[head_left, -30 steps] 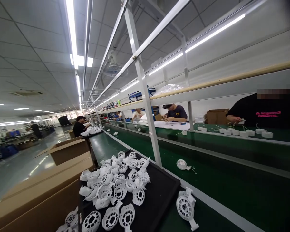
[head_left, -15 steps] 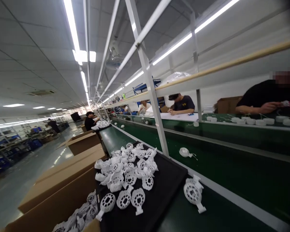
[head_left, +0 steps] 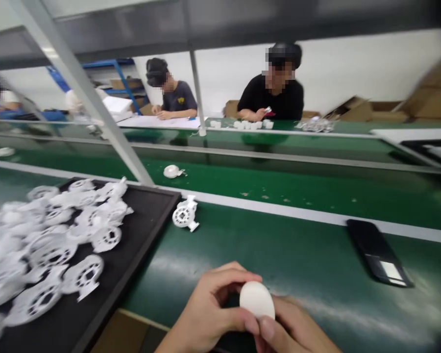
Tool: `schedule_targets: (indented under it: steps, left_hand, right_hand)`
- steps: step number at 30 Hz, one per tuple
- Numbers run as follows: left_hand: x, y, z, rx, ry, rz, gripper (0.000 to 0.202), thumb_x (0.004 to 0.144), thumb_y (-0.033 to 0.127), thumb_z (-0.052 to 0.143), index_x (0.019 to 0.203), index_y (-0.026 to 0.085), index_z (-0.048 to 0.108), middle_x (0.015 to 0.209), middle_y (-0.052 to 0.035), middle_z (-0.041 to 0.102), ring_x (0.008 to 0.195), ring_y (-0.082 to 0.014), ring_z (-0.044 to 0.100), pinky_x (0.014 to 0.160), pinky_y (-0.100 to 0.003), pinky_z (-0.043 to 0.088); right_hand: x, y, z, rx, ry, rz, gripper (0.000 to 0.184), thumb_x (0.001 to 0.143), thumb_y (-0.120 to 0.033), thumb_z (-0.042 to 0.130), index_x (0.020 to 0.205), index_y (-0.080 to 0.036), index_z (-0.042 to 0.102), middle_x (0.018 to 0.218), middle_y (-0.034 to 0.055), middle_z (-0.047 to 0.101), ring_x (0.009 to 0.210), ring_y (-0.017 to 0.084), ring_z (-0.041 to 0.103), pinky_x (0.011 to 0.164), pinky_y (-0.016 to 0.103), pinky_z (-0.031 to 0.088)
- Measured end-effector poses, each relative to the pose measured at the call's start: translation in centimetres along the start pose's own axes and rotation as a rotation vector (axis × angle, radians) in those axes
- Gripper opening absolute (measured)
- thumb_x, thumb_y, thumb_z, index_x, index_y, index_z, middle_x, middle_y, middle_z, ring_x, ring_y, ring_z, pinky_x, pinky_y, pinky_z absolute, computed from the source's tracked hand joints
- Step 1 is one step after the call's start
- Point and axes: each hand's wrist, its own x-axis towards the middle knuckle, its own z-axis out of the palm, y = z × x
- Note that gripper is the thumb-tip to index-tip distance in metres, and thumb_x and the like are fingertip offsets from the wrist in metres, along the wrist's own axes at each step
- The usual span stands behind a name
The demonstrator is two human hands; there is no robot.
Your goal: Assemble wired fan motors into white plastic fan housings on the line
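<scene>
My left hand [head_left: 209, 309] and my right hand [head_left: 284, 328] are close together above the green conveyor belt [head_left: 290, 250]. Between them they hold a smooth white rounded plastic part [head_left: 257, 300], with fingers wrapped around its sides and its lower end hidden. To the left, a black tray [head_left: 132, 245] carries a heap of white perforated plastic wheel-like parts [head_left: 51, 252]. One similar part [head_left: 184, 214] lies on the belt beside the tray, beyond my hands.
A black smartphone [head_left: 377, 252] lies face up on the belt to the right. A white rounded part with wires [head_left: 172, 171] sits farther off. Across the line, two co-workers [head_left: 275, 83] sit at a bench, and a white metal upright [head_left: 95, 113] crosses the view.
The view has swung down from the long line and ceiling toward the near belt. My hands have come into view holding the white part; the tray now sits at the left.
</scene>
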Motion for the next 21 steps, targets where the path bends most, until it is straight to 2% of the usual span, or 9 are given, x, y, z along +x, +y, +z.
schedule_targets:
  steps: [2, 4, 7, 10, 13, 16, 18, 21]
  left_hand:
    - [3.0, 0.8, 0.4, -0.047, -0.061, -0.017, 0.045, 0.073, 0.036, 0.096, 0.114, 0.023, 0.081, 0.103, -0.0051, 0.064, 0.089, -0.0187, 0.064, 0.077, -0.027, 0.051]
    - [5.8, 1.1, 0.5, -0.009, -0.063, -0.030, 0.043, 0.078, 0.035, 0.093, 0.115, 0.019, 0.078, 0.104, -0.0062, 0.066, 0.093, -0.0209, 0.065, 0.080, -0.030, 0.053]
    - [9.5, 0.3, 0.2, 0.157, -0.019, -0.053, 0.038, 0.081, 0.036, 0.089, 0.108, 0.015, 0.072, 0.103, -0.0089, 0.072, 0.098, -0.0240, 0.067, 0.084, -0.032, 0.053]
    - [11.8, -1.4, -0.4, 0.239, -0.018, -0.081, 0.041, 0.077, 0.037, 0.092, 0.100, 0.014, 0.068, 0.099, -0.0088, 0.074, 0.094, -0.0231, 0.068, 0.082, -0.032, 0.052]
    - [12.6, -2.9, -0.6, 0.169, -0.077, -0.111, 0.047, 0.076, 0.044, 0.093, 0.098, 0.013, 0.065, 0.092, -0.0067, 0.071, 0.085, -0.0199, 0.067, 0.077, -0.030, 0.053]
    - [12.5, -3.2, -0.6, -0.065, -0.170, -0.146, 0.042, 0.093, 0.054, 0.075, 0.100, 0.014, 0.063, 0.099, -0.0085, 0.069, 0.083, -0.0200, 0.070, 0.077, -0.034, 0.057]
    - [12.2, -3.0, -0.5, -0.248, -0.252, -0.199, 0.038, 0.099, 0.053, 0.069, 0.104, 0.016, 0.062, 0.105, -0.0101, 0.070, 0.085, -0.0221, 0.073, 0.077, -0.035, 0.059]
    - [11.9, -2.9, -0.4, -0.413, -0.329, -0.301, 0.041, 0.094, 0.045, 0.078, 0.121, 0.018, 0.065, 0.112, -0.0124, 0.072, 0.089, -0.0240, 0.075, 0.078, -0.034, 0.058]
  right_hand:
    - [0.9, -1.0, -2.9, -0.135, 0.069, -0.023, 0.057, 0.108, -0.065, 0.039, 0.085, -0.022, 0.068, 0.074, 0.0004, 0.068, 0.069, 0.016, 0.062, 0.066, 0.025, 0.046]
    - [1.9, -1.0, -5.4, -0.261, 0.172, -0.013, 0.046, 0.109, -0.056, 0.046, 0.087, -0.022, 0.067, 0.078, -0.0002, 0.067, 0.073, 0.016, 0.062, 0.068, 0.025, 0.046]
    - [3.3, 1.1, -8.0, -0.309, 0.317, -0.018, 0.035, 0.107, -0.052, 0.052, 0.099, -0.023, 0.070, 0.087, 0.0010, 0.066, 0.075, 0.017, 0.060, 0.064, 0.024, 0.047]
    - [4.1, 4.2, -9.2, -0.343, 0.431, -0.012, 0.030, 0.106, -0.048, 0.056, 0.115, -0.024, 0.072, 0.094, 0.0027, 0.064, 0.077, 0.017, 0.060, 0.063, 0.025, 0.048]
    - [3.9, 6.1, -9.5, -0.388, 0.500, -0.034, 0.023, 0.104, -0.041, 0.062, 0.119, -0.026, 0.072, 0.096, 0.0029, 0.064, 0.076, 0.016, 0.060, 0.062, 0.025, 0.048]
    - [3.2, 6.5, -9.6, -0.399, 0.504, -0.199, 0.019, 0.104, -0.030, 0.063, 0.122, -0.029, 0.069, 0.106, 0.0033, 0.067, 0.085, 0.016, 0.064, 0.070, 0.025, 0.052]
    - [2.9, 6.4, -9.5, -0.424, 0.478, -0.333, 0.023, 0.104, -0.023, 0.064, 0.125, -0.031, 0.068, 0.110, 0.0029, 0.070, 0.094, 0.017, 0.068, 0.082, 0.026, 0.055]
    - [2.8, 6.2, -9.6, -0.500, 0.461, -0.425, 0.032, 0.101, -0.018, 0.067, 0.129, -0.033, 0.065, 0.112, 0.0033, 0.072, 0.100, 0.019, 0.068, 0.089, 0.029, 0.056]
